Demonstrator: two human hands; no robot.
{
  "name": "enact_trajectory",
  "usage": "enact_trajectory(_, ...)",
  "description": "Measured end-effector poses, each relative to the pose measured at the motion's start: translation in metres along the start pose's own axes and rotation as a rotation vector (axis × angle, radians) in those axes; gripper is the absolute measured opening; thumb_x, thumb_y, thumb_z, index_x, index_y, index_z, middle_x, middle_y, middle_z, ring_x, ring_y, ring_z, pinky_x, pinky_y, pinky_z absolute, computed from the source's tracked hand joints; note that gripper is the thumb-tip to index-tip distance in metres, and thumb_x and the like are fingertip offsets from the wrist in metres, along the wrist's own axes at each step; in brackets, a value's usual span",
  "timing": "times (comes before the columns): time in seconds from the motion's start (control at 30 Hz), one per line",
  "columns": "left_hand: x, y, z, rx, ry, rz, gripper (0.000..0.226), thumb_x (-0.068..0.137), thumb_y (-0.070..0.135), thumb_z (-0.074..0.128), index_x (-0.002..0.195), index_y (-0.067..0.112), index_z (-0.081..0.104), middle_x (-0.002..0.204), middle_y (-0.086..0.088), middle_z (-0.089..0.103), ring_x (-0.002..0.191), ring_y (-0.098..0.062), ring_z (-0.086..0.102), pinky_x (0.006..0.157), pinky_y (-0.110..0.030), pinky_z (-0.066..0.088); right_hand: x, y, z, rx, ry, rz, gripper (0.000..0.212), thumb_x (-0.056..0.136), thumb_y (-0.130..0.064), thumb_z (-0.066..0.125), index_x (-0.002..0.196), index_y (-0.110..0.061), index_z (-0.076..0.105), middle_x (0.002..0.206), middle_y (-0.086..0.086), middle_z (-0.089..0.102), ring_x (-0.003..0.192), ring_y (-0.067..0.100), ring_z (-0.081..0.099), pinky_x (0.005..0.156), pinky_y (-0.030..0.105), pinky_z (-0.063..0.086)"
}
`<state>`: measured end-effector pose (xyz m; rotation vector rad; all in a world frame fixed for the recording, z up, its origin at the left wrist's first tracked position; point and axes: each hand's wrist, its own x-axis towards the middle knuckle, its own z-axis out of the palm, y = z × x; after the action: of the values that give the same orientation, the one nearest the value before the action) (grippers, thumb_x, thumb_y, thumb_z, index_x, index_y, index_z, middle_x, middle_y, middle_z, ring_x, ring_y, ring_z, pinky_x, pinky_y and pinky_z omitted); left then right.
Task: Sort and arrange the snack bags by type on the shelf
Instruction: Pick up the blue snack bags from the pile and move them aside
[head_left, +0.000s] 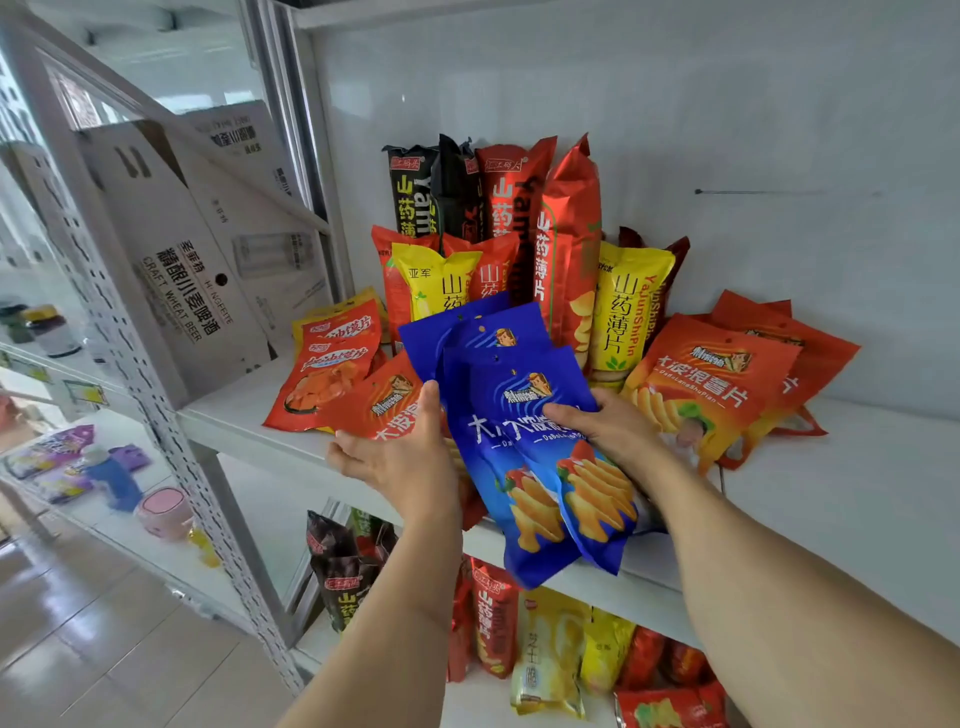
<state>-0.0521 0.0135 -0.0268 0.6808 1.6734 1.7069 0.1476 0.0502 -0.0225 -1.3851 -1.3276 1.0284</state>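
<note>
Both bare forearms reach up from the near edge toward the shelf (249, 415). The right hand (602, 426) lies palm down across the front of the nearest blue potato-chip bag (587, 467), fingers spread loosely and curled a little over its glossy face; whether the thumb wraps behind cannot be told. The left hand (400, 452) is held edge-on with fingers nearly straight, its thumb pressed against the left edge of the second blue bag (498, 467) and its fingers lying on an orange wavy-chip bag (384, 400) beneath. The blue bags are flat, shiny foil pouches fanned one over another; their lower ends overhang the near lip of the white metal shelf, and a third blue pouch (457, 332) shows behind them.

Just left lie two small red pouches (332, 364) printed with orange slices. To the right, a stack of orange wavy-chip bags (711, 374) leans flat on the board. Farther back stand yellow yam-chip bags (628, 312), then tall red yam-chip bags (566, 249) and a black one (410, 192), upright against the white back panel.

Far left, a white beer carton (176, 270) leans beside the perforated upright. Below, on the lower shelf, more snack bags (550, 649) stand in a row.
</note>
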Motion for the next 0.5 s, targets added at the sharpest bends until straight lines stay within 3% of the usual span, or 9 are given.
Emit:
enact_trajectory(0.13,0.003,0.003,0.001,-0.125,-0.012,-0.109,0.125,0.065,0.076,0.072,0.158,0.026,0.005,0.164,-0.001,-0.002,0.143,-0.029,0.032,0.107,-0.046,0.041,-0.002,-0.002,0.001,0.014,-0.035,-0.021,0.038,0.075,-0.039,0.085,0.104,-0.021,0.068,0.089,-0.009,0.076,0.071,0.003,0.073,0.055,0.015,0.052)
enact_trajectory(0.27,0.004,-0.008,0.004,-0.308,-0.129,-0.163,0.12,0.046,0.093,0.066,0.148,0.046,0.025,0.147,0.003,0.045,0.125,-0.023,0.058,0.095,-0.05,0.054,-0.003,0.001,0.005,0.013,-0.083,-0.029,0.05,0.073,-0.038,0.086,0.113,-0.017,0.065,0.101,-0.002,0.077,0.082,0.011,0.075,0.061,0.021,0.054)
enact_trajectory(0.37,0.001,-0.012,0.002,-0.377,-0.254,-0.185,0.111,0.051,0.097,0.057,0.145,0.043,0.035,0.137,0.009,0.058,0.114,-0.02,0.065,0.092,-0.05,0.055,-0.002,0.003,0.006,0.01,-0.092,-0.02,0.054,0.071,-0.039,0.086,0.114,-0.016,0.065,0.101,-0.003,0.076,0.082,0.01,0.074,0.061,0.02,0.054)
enact_trajectory(0.5,-0.003,-0.004,0.004,-0.504,-0.432,-0.27,0.101,0.058,0.093,0.06,0.14,0.035,0.047,0.131,0.001,0.066,0.111,-0.027,0.069,0.093,-0.054,0.055,-0.003,0.005,0.007,-0.001,-0.104,-0.022,0.057,0.069,-0.043,0.087,0.115,-0.017,0.066,0.1,-0.004,0.077,0.082,0.009,0.075,0.059,0.017,0.053)
